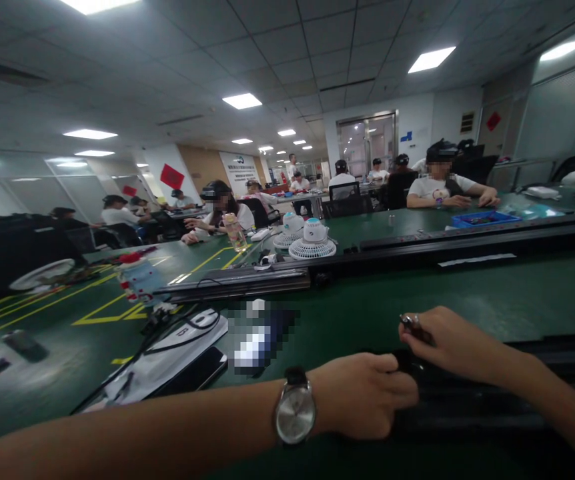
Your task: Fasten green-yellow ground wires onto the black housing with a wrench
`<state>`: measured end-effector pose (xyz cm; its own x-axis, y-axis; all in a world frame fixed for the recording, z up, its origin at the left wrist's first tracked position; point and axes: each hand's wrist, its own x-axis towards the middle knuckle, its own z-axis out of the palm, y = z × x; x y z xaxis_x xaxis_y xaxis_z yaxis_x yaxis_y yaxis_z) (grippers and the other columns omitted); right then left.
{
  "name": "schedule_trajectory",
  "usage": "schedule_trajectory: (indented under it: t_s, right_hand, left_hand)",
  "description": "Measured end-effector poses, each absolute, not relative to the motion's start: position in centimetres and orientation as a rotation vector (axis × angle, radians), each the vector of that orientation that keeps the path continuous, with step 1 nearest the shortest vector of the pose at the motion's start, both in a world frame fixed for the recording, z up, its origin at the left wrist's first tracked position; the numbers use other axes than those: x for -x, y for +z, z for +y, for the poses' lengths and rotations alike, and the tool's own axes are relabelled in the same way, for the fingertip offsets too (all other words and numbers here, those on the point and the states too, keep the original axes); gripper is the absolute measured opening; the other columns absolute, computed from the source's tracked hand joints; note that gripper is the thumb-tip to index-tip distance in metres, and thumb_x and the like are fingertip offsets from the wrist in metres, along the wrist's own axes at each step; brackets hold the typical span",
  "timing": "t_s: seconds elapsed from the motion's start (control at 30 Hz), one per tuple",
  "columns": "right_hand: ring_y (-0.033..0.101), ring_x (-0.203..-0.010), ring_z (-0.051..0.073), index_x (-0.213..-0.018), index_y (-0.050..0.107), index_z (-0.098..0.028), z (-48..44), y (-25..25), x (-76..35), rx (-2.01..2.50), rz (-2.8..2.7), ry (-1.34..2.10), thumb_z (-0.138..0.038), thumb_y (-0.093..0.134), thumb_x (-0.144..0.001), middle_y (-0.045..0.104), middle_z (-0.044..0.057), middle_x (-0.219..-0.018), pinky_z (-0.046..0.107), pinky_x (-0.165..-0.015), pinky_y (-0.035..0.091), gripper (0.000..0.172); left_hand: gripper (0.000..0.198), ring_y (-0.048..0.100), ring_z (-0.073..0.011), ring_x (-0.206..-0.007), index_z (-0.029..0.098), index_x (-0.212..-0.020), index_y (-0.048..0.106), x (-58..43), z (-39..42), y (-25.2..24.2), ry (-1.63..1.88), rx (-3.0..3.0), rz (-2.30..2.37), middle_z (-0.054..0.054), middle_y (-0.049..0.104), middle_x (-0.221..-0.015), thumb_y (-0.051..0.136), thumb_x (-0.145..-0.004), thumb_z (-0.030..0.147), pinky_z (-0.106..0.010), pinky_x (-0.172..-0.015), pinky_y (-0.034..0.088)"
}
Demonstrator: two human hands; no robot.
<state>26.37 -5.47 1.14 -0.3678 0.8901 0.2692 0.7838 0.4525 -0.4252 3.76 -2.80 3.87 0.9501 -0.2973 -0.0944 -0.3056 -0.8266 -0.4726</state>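
Right hand (pixel 455 347) pinching small dark metallic part (pixel 410 324) at fingertips, hovering over black rail (pixel 557 353) at near edge of green surface (pixel 417 300). Left hand (pixel 367 393), wristwatch (pixel 295 413) on wrist, clenching loosely, resting on rail just beside right hand.

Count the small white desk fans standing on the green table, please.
2. One white fan stands near the middle of the green table, beyond the black rail. The other fan stands just behind it, to its left. Others may be hidden.
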Motion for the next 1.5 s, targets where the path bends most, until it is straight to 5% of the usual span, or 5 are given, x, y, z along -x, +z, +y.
schedule_trajectory:
  t_s: [0.6,0.83,1.5]
  right_hand:
    - [0.059,-0.062,0.016,-0.078,0.062,-0.018,-5.6,1.2,-26.3,1.351,-2.243,0.251,-0.022,0.048,-0.099,0.065,0.002,-0.070,0.028,-0.061,0.034,0.026]
    - [0.061,-0.065,0.017,-0.083,0.066,-0.018,-5.3,1.4,-26.5,1.353,-2.251,0.268,-0.023,0.048,-0.100,0.067,0.003,-0.073,0.028,-0.062,0.036,0.025]
    - [0.057,-0.063,0.015,-0.080,0.062,-0.018,-5.4,1.6,-26.9,1.350,-2.269,0.219,-0.026,0.049,-0.100,0.065,0.002,-0.071,0.028,-0.061,0.031,0.025]
  left_hand:
    - [0.022,0.056,-0.0197,-0.103,0.025,-0.063,0.072,-5.6,-1.8,4.6,0.184,2.560,0.729,-0.006,0.065,-0.096,0.068,-0.083,0.018,-0.032,-0.079,0.039]
    - [0.016,0.057,-0.0208,-0.096,0.023,-0.064,0.072,-5.7,-2.6,3.9,0.138,2.615,0.492,-0.005,0.067,-0.085,0.072,-0.080,0.022,-0.034,-0.079,0.038]
    - [0.018,0.056,-0.0186,-0.093,0.020,-0.062,0.070,-6.0,-3.3,4.8,0.107,2.632,0.512,-0.006,0.067,-0.095,0.076,-0.080,0.019,-0.035,-0.075,0.034]
